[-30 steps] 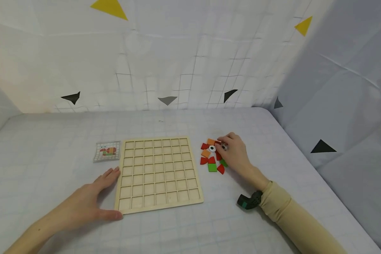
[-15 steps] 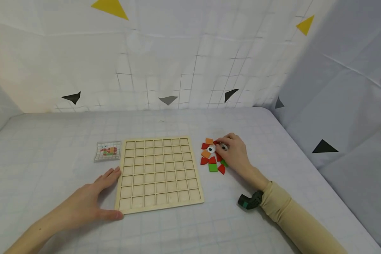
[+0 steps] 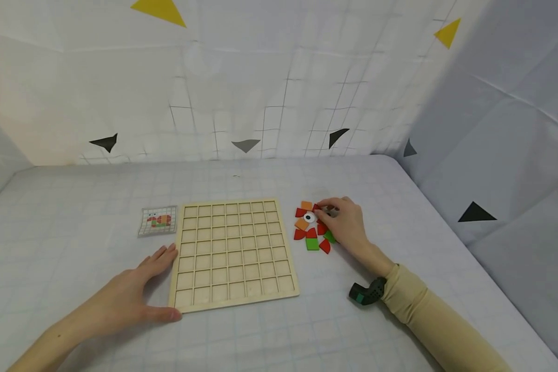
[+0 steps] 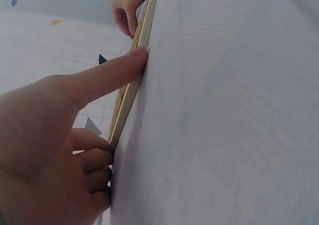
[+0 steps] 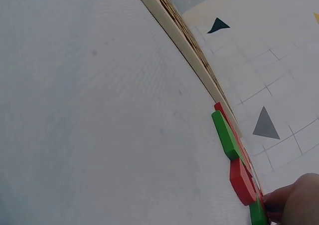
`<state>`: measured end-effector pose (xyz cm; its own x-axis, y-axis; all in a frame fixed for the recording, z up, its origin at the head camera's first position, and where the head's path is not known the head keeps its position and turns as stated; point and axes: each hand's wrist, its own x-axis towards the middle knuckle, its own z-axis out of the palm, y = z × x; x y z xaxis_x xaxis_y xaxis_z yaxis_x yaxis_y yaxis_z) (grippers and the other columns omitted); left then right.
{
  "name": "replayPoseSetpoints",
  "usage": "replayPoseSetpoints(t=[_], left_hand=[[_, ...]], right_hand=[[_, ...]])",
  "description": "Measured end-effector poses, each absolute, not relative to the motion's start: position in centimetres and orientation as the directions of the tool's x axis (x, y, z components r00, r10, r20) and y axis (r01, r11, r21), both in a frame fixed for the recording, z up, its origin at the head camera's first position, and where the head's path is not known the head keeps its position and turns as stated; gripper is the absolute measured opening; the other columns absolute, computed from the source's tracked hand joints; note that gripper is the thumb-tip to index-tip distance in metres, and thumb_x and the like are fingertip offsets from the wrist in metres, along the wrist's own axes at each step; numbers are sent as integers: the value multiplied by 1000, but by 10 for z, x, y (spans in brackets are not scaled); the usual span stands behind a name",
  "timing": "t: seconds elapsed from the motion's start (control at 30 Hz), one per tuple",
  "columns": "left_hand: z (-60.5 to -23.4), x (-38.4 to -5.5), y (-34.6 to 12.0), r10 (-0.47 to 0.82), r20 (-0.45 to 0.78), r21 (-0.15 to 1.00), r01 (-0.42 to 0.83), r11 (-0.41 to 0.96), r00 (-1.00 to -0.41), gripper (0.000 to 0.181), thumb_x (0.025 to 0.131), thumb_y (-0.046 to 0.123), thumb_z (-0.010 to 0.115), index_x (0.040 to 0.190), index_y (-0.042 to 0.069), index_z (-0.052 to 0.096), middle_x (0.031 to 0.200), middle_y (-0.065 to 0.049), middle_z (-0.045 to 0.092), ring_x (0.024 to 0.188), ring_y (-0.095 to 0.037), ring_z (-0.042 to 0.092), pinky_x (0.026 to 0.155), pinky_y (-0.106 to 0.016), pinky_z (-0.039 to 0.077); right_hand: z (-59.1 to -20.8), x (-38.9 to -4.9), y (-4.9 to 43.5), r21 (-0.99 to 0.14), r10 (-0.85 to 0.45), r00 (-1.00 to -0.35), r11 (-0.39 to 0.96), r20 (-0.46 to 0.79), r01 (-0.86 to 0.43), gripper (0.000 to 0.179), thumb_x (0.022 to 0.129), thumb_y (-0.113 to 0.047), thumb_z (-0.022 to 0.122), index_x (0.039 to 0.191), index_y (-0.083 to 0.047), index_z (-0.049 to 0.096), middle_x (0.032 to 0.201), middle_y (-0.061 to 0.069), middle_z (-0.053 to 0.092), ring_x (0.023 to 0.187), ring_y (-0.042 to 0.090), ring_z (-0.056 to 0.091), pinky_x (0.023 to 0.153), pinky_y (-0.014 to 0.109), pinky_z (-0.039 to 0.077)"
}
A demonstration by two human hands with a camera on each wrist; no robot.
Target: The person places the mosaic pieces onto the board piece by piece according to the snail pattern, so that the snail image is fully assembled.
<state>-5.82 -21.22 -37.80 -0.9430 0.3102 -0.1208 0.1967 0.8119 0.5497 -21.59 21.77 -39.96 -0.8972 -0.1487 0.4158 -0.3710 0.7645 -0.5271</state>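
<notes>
A wooden grid board [image 3: 228, 307] lies flat in front of me, its square cells bare. My left hand [image 3: 121, 297] rests at its left edge, thumb near the lower corner and fingertips along the side. In the left wrist view the thumb [image 4: 107, 78] touches the board's rim [image 4: 130, 88]. My right hand [image 3: 346, 222] bends over a cluster of small tiles, thumb and forefinger close together at a red tile [image 3: 316, 206]; I cannot tell whether they pinch it. Around it lie a white eye tile [image 3: 309, 217], orange tiles [image 3: 301, 223], green tiles [image 3: 312, 244] and red quarter-round tiles [image 3: 325, 246].
A small pattern card [image 3: 158, 221] with a coloured figure on a grid lies left of the board. A dark wrist device [image 3: 367, 292] sits on my right wrist, by the sleeve [image 3: 428, 315]. White cloth walls [image 3: 242, 77] stand behind and to the right of the table.
My right hand has shifted slightly among the tiles, with its fingers moving a little. The eye tile near the thumb has shifted slightly left. My left hand stays at the board.
</notes>
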Motion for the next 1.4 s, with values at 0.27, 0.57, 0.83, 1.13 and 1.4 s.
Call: replayPoseSetpoints(t=[0.27, 0.57, 0.83, 1.13, 1.4], left_hand=[[-378, -58, -213, 302, -125, 561, 183, 807, -945, 122, 62, 74, 77, 159, 19, 28, 164, -16, 26, 144, -50, 28, 106, -71, 31], [-375, -59, -213, 295, -126, 569, 174, 803, -947, 122, 62, 76, 76, 159, 20, 28, 164, -13, 26, 145, -50, 28, 107, -70, 30], [-375, -59, -213, 300, -123, 576, 178, 798, -946, 122, 62, 75, 76, 159, 19, 28, 165, -12, 25, 145, -50, 27, 107, -71, 29], [-375, -59, -214, 299, -121, 568, 181, 803, -947, 122, 63, 77, 75, 160, 21, 27, 165, -12, 25, 144, -51, 28, 106, -72, 30], [-376, -58, -213, 308, -108, 583, 191, 790, -945, 120, 63, 76, 76, 158, 19, 31, 164, -11, 26, 144, -51, 28, 107, -71, 29]], right_hand=[[-401, -217, 217, -567, -131, -914, 747, 385, -346, 21, 88, -16, 78, 107, -7, 76, 95, 12, 72, 91, 26, 61, 74, 36, 49], [-400, -217, 217, -603, -110, -929, 733, 352, -315, 20, 87, -19, 79, 105, -9, 76, 95, 10, 72, 93, 26, 61, 77, 37, 48], [-401, -218, 216, -631, -122, -926, 700, 357, -335, 21, 85, -16, 81, 104, -8, 76, 98, 10, 74, 97, 28, 64, 86, 44, 50], [-398, -218, 215, -616, -106, -907, 702, 407, -358, 24, 84, -20, 82, 104, -7, 75, 98, 11, 73, 95, 27, 63, 81, 41, 51], [-389, -210, 212, -628, -120, -911, 689, 394, -362, 23, 86, -21, 80, 105, -10, 75, 102, 9, 72, 99, 26, 60, 86, 44, 49]])
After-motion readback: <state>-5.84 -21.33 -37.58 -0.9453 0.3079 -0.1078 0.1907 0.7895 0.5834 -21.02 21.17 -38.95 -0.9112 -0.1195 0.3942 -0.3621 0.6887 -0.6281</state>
